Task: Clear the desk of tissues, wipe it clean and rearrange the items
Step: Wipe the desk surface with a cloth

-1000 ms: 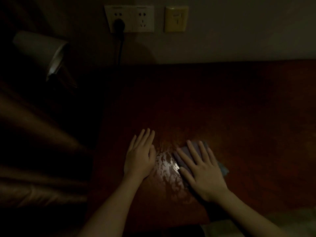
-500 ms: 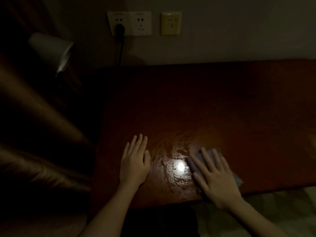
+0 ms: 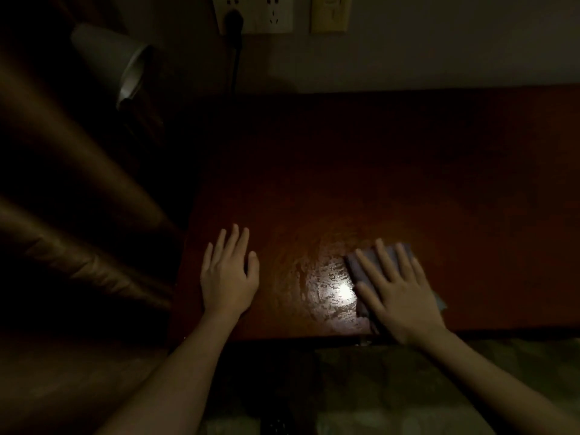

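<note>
The dark red-brown wooden desk (image 3: 408, 183) fills the middle and right of the dim head view. My right hand (image 3: 398, 293) lies flat with spread fingers on a folded grey-purple cloth (image 3: 361, 268) near the desk's front edge, pressing it to the wood. A wet streaky patch (image 3: 326, 290) with a bright glint shines just left of the cloth. My left hand (image 3: 229, 274) rests flat on the desk near its front left corner, fingers straight, holding nothing. No tissues are visible.
A white lamp shade (image 3: 110, 58) leans at the back left, beside dark brown curtain folds (image 3: 78, 183). On the wall behind are a white socket panel (image 3: 254, 14) with a black plug (image 3: 233, 22) and a yellowish switch (image 3: 329, 12). Patterned fabric (image 3: 408, 387) lies below the desk's front edge.
My right hand has slid the cloth to the right along the front of the desk, leaving a wider wet patch. My left hand stays flat near the left corner.
</note>
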Tool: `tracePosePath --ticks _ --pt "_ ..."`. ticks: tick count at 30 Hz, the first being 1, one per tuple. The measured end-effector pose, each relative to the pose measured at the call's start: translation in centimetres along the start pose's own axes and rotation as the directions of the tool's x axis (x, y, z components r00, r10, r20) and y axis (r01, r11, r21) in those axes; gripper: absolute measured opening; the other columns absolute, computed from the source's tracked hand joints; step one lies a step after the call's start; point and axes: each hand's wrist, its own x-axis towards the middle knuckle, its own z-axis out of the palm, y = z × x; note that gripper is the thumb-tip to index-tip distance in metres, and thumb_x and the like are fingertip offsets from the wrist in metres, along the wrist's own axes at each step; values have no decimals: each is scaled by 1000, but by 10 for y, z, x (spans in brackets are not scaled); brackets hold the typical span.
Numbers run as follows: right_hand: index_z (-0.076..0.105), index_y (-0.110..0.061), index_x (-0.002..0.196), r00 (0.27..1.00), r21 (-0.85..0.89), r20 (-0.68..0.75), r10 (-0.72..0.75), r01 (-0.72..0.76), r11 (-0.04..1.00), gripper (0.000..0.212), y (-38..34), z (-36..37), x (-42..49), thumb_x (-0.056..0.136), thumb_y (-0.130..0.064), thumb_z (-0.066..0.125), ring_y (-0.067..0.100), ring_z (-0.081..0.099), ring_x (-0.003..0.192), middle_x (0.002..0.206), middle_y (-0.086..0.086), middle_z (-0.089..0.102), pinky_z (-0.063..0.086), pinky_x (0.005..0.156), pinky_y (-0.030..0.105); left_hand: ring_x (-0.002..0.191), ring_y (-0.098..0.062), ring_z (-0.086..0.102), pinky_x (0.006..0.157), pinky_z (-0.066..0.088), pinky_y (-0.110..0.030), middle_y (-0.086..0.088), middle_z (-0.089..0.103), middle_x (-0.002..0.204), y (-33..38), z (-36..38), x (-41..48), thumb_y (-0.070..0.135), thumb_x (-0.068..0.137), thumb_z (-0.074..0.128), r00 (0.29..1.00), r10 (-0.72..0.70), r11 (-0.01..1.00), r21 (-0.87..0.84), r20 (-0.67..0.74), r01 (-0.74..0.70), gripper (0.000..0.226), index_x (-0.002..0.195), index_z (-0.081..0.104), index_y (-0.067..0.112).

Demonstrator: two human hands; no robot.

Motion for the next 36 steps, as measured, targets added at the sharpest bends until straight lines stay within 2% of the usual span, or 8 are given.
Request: tracePosePath --ticks 4,8,11,18,25,27,32,36 --pt "-17 -38 147 982 132 60 177 -184 974 70 -35 -4 32 83 -65 -16 33 -23 140 155 4 -21 -13 115 49 145 -18 24 120 16 -39 -3 34 154 -8 -1 -6 40 96 27 998 -41 999 3 -39 41 57 147 38 16" --pt "14 -34 152 986 126 23 -166 161 979 61 -92 -1 13 97 -59 12 40 9 145 159 9 13 9 113 53 145 -18 26 120 17 -39 -4 36 153 -7 -1 -7 38 96 27 997 -63 998 13 -46 63 56 146 42 15" --pt "19 -33 151 970 58 18 -243 242 969 58 -56 3 -3 99 -57 16 37 20 143 157 7 20 14 110 49 145 -18 26 120 15 -38 -4 37 153 -9 -1 -10 39 96 27 997 -61 998 -9 -48 61 57 145 42 15" --pt "-19 -35 148 980 126 71 183 -191 973 64 -53 -5 63 91 -61 -9 36 -23 141 156 7 -22 -13 116 50 146 -10 19 121 5 -30 -1 30 156 -13 -2 6 41 95 22 997 -69 993 -94 -34 66 60 148 35 17" --pt "13 -34 152 947 71 9 -320 319 945 56 -94 0 42 101 -55 15 35 9 146 159 6 14 9 112 50 147 -11 18 121 8 -31 -1 29 157 -29 -7 38 40 96 20 999 -26 996 -89 25 28 60 149 34 18" --pt "9 -35 152 965 26 15 -262 262 965 55 -71 -2 46 101 -55 12 32 5 147 160 5 12 9 114 48 147 -9 16 121 5 -30 1 27 157 -31 -8 46 42 96 17 999 1 997 -81 45 2 60 150 33 19" --pt "-17 -39 147 975 125 59 213 -219 968 66 -80 -13 137 84 -60 -16 33 -22 143 158 6 -16 -14 116 47 147 -8 14 121 3 -29 3 26 157 -36 -7 82 45 96 13 995 71 995 -77 70 -66 62 150 34 21" --pt "2 -35 152 999 108 32 15 -19 994 64 -138 -11 150 94 -61 4 41 -6 145 158 10 -2 1 116 56 147 -10 15 121 4 -32 1 28 157 -40 -4 118 39 96 17 990 107 992 -81 86 -100 59 149 34 20"
